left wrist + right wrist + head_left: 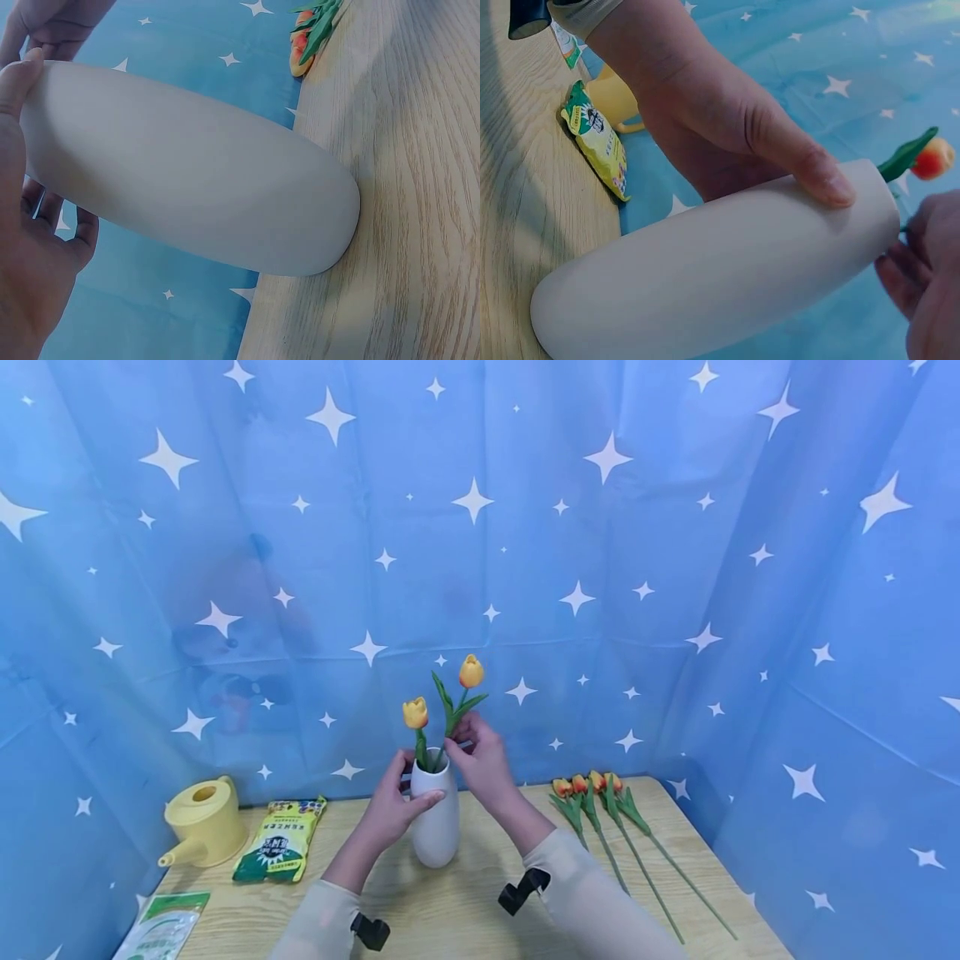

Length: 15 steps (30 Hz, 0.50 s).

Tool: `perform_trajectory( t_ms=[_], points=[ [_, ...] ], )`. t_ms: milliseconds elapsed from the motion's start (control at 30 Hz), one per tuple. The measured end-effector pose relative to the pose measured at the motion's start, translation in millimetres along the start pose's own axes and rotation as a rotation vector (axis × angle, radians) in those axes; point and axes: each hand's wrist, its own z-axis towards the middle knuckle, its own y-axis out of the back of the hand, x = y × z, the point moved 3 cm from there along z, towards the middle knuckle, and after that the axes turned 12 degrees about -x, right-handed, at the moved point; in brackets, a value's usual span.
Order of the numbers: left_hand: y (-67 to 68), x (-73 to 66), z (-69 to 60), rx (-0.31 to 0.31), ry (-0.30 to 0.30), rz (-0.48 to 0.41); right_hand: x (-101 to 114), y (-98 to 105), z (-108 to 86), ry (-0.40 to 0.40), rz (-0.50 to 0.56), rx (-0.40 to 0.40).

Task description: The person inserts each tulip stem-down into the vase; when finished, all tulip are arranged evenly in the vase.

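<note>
Sleeves (600,893) foremost; left fingers (396,768) grip vase (437,828) holding 2 tulips (471,672).

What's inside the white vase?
A lower tulip and a higher tulip, stems entering the mouth. The opaque white vase hides the stem ends and anything deeper.

tulip (471,672): 6 | vase (436,828): 1 | watering can (208,823): 1 | packet (281,842): 2
</note>
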Motion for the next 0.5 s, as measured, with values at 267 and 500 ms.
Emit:
perform_trajectory(
  t_ms=[267,500],
  points=[
    [0.4,-0.6,-0.4,0.000,0.006,-0.001,-4.2,-3.1,0.9,-0.057,-0.027,0.057],
    [0.4,-1.5,-0.8,0.005,0.013,-0.004,-5.9,-5.2,0.9,-0.063,-0.038,0.078]
  ],
)
